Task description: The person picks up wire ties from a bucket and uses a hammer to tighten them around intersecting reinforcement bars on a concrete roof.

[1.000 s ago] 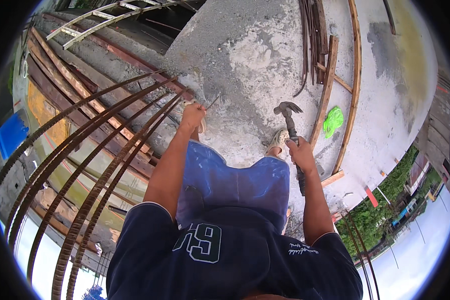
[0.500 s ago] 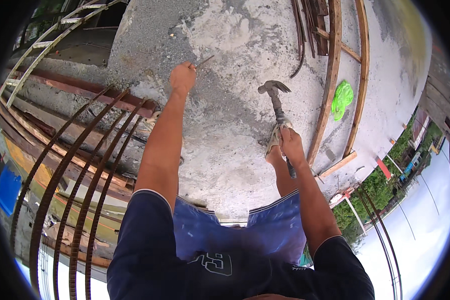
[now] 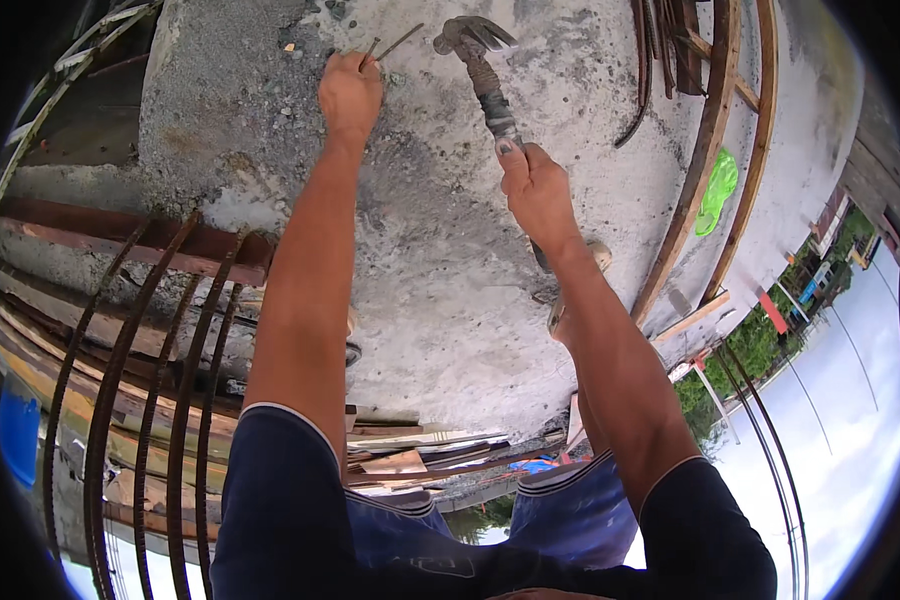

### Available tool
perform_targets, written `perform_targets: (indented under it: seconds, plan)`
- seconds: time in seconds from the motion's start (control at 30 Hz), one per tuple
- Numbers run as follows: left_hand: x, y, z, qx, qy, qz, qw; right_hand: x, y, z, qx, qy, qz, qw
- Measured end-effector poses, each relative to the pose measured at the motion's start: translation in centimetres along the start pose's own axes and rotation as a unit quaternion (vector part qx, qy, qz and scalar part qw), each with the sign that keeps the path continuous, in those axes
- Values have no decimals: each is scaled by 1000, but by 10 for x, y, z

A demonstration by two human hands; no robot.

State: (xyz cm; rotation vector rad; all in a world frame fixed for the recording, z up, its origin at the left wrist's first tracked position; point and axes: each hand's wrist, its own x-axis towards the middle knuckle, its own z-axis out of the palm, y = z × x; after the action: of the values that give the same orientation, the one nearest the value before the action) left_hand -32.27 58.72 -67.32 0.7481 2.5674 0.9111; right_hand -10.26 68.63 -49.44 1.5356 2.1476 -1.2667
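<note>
On the rough concrete slab (image 3: pixel 440 250), your left hand (image 3: pixel 349 92) pinches thin nails (image 3: pixel 390 45) while your right hand (image 3: pixel 535 190) grips a claw hammer (image 3: pixel 480 65) just beside them.

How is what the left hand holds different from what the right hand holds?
The left hand pinches thin nails at its fingertips; the right hand wraps its whole fist around a hammer. The nails are short, slim and straight, while the hammer is longer and thicker, with a clawed head. The nails stick out past the fingers; the hammer's head is raised above the concrete slab. Both look like rusty metal.
</note>
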Motion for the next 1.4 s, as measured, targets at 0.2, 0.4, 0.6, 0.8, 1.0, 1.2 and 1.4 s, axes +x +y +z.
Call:
perform_targets:
  seconds: [0.2,0.4,0.6,0.8,1.0,1.2,1.4]
  plan:
    - [-2,-15,-3,-84,4,-27,996,15,-21,36,38,65,-126,989]
    - [-1,-11,-2,-108,-19,-60,992,58,-6,42,-155,-22,-51,986]
    - [4,-11,0,-87,-38,-53,994,52,12,50,-119,14,-94,988]
    - [5,21,-38,33,-101,-85,991,12,-39,29,-77,-36,-35,996]
    - [-38,90,-140,17,-162,-265,950,-162,-53,-64,104,-39,116,987]
    - [-61,141,-276,-1,-224,-352,909,-295,-185,-162,217,-108,182,953]
    - [-22,158,-352,-33,-230,-210,950,-285,-261,-200,324,-108,176,923]
